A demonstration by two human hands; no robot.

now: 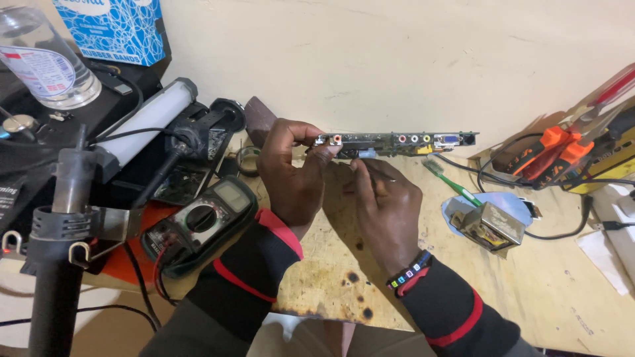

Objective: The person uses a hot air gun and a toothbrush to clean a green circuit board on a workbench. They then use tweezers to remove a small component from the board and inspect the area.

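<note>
**Circuit board held edge-on above the desk**

The left hand point(291, 175) grips the circuit board point(397, 141) by its end, above the scorched desk point(529, 277). The right hand point(383, 205) pinches a thin tool beneath it. A multimeter point(202, 221) lies untouched nearby.

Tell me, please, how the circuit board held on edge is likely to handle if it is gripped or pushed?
The circuit board probably stays stiff: it juts straight out past the left hand, unsupported. It seems light, since fingertips alone hold it up. Its row of small connectors looks fragile, so the edges are likely the safer place to press.
</note>
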